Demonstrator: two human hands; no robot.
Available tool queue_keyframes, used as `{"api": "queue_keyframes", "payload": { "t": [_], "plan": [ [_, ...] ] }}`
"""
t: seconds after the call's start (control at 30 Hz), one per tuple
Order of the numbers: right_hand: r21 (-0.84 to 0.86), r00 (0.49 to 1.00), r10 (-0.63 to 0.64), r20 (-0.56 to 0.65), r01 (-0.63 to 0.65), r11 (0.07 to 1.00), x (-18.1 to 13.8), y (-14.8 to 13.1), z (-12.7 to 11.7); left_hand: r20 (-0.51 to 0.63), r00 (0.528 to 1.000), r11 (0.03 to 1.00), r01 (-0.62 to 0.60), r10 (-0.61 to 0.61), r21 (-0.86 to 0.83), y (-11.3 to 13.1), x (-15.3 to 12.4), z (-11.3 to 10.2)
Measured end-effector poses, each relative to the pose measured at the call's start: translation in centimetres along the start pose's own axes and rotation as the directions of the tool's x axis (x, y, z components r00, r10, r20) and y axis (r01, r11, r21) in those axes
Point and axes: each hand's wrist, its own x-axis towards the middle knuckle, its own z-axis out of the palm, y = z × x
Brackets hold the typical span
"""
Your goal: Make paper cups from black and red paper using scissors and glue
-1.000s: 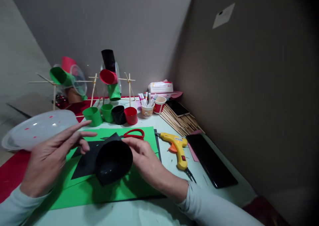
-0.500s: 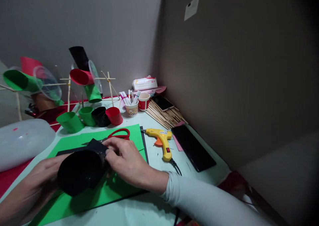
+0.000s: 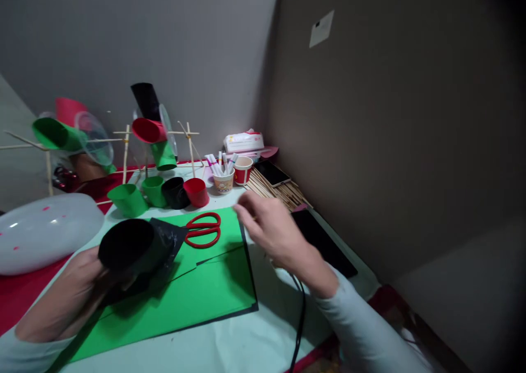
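Note:
My left hand (image 3: 68,299) is closed round a black paper tube (image 3: 125,246) with a loose black flap, and holds it just above the green paper sheet (image 3: 197,288). Red scissors (image 3: 202,230) lie on that sheet beside the tube. My right hand (image 3: 275,233) hovers to the right of the sheet with its fingers stretched out, slightly blurred, and nothing shows in it. A black cord (image 3: 299,313) runs out from under it. The yellow glue gun is hidden beneath this hand.
Green, black and red paper cups (image 3: 164,192) stand in a row behind the sheet. Stick frames carrying cups (image 3: 150,129) rise at the back. A clear plastic lid (image 3: 45,233) lies left. Marker cup (image 3: 224,181), wooden sticks (image 3: 277,191) and a black slab (image 3: 326,244) lie right.
My right hand let go of the black tube and moved right, over the glue gun. My left hand now holds the tube alone, raised a little.

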Motion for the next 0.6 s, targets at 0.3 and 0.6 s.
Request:
{"api": "queue_keyframes", "payload": {
  "t": [0.3, 0.6],
  "plan": [
    [-0.482, 0.961, 0.275, 0.014, -0.234, 0.844, -3.7, 4.8, 0.7, 0.010, 0.999, 0.977, -0.040, 0.042, -0.209, 0.4, 1.3, -0.9],
    [-0.464, 0.956, 0.292, 0.038, -0.243, 0.852, -3.5, 5.2, 0.9, 0.008, 0.996, 0.960, -0.078, 0.083, -0.268, 0.7, 1.2, -1.1]
  ]
}}
